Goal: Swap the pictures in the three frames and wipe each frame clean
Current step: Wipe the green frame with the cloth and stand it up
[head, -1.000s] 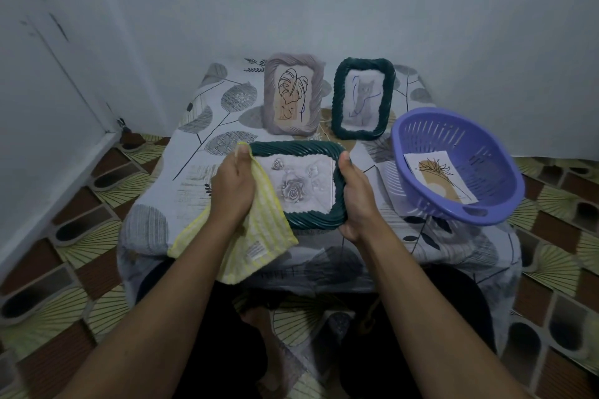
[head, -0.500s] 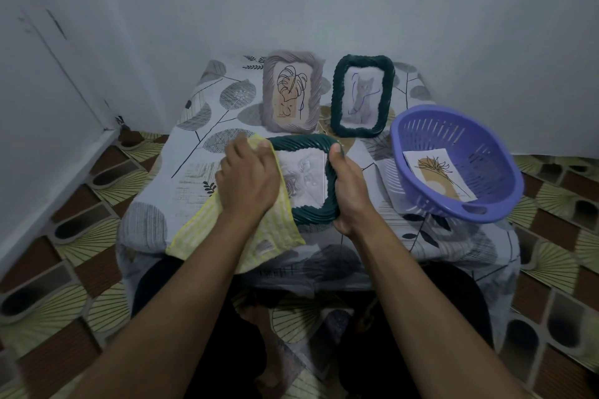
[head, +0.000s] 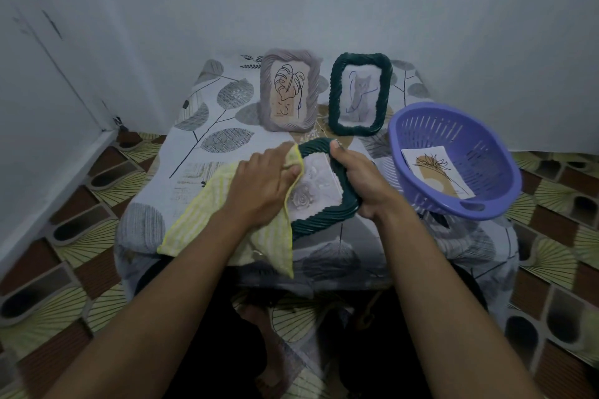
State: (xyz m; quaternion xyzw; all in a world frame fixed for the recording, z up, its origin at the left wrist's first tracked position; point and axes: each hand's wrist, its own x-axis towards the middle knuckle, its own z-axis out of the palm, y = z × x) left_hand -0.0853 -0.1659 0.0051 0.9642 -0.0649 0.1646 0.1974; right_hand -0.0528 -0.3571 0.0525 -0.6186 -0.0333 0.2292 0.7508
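Leaf-printed tablecloth (head: 201, 146) is carrying 3 frames: 1 grey frame (head: 267, 91) and 1 cat frame (head: 335, 91) are standing upright at the back, 1 green frame (head: 324, 217) is tilting in front. The right hand (head: 366, 181) is gripping its right rim. The left hand (head: 262, 185) is clutching 1 yellow cloth (head: 201, 210) against its glass, hiding its left side. 1 purple basket (head: 398, 152) alongside is holding 1 picture (head: 437, 175).

Both our forearms reach forward, bare. Our left hand (head: 264, 186) lies palm down, fingers curled on the cloth (head: 201, 217) — our right hand (head: 363, 185) clasps the frame (head: 324, 220), thumb pointing far.
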